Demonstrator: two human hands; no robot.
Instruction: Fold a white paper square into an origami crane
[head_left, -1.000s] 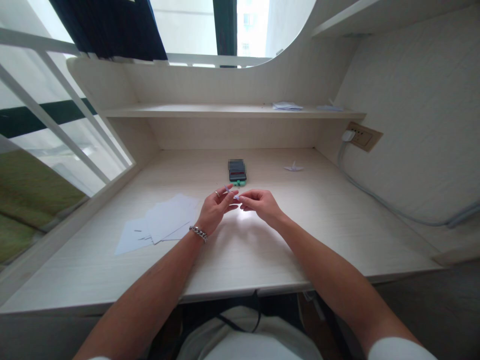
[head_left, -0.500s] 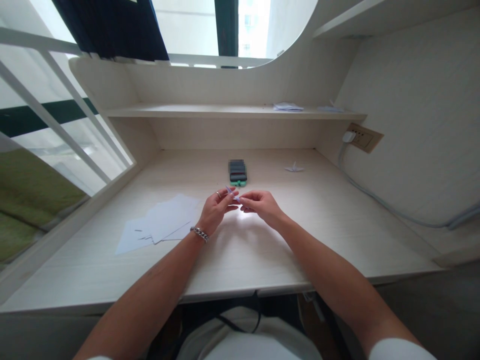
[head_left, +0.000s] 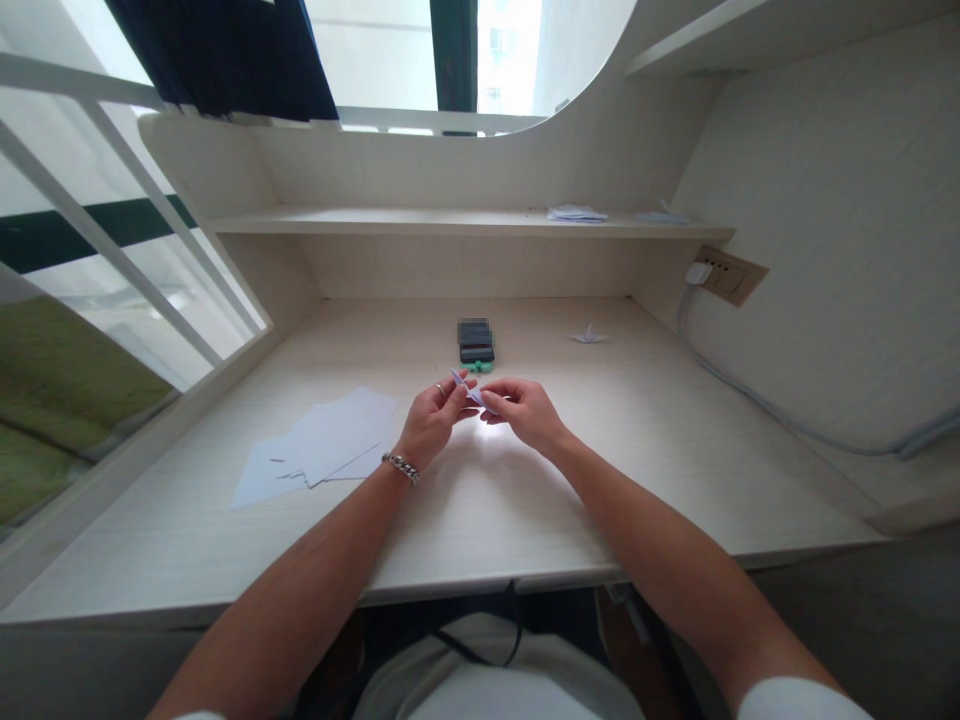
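Between my hands, just above the desk, is a small folded piece of white paper (head_left: 474, 395) with a narrow point sticking up to the left. My left hand (head_left: 435, 413) pinches its left part between thumb and fingers; a ring and a chain bracelet are on this hand and wrist. With thumb and forefinger, my right hand (head_left: 521, 408) grips the paper's right end. The fingers hide part of the folds. Beyond my hands lies a dark phone (head_left: 475, 342) with a green piece at its near end. A finished paper crane (head_left: 589, 335) sits farther back on the right.
White paper sheets (head_left: 337, 435) overlap on the left of the desk (head_left: 600, 500). Folded papers (head_left: 576, 214) lie on the shelf (head_left: 420, 222) at the back. A cable (head_left: 780, 418) runs along the right wall from a socket (head_left: 729, 275).
The folded paper has turned slightly, and more of its white surface shows between my fingers. Both hands have barely shifted; the phone, crane and sheets stay put.
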